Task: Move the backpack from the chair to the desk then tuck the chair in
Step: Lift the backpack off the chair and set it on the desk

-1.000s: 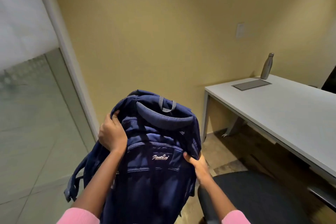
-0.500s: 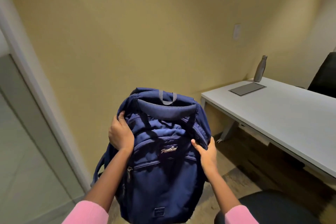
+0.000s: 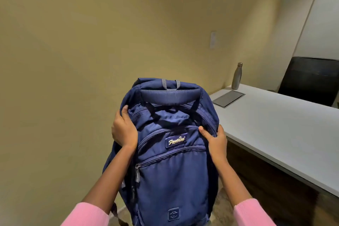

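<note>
The backpack [image 3: 170, 152] rose and swung right, nearer the tabletop [image 3: 278, 134]. The seat below and the glass panel at left dropped out of view.

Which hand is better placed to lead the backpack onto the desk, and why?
The right hand. It grips the backpack on the side nearest the desk, which lies to the right. The left hand holds the far side, so it likely only steadies.

— What can't you see?
— My backpack [image 3: 170, 152] runs past the bottom edge, and it hides my fingers behind its sides.
— And the desk [image 3: 275, 134]?
— Cut off at the right.
</note>
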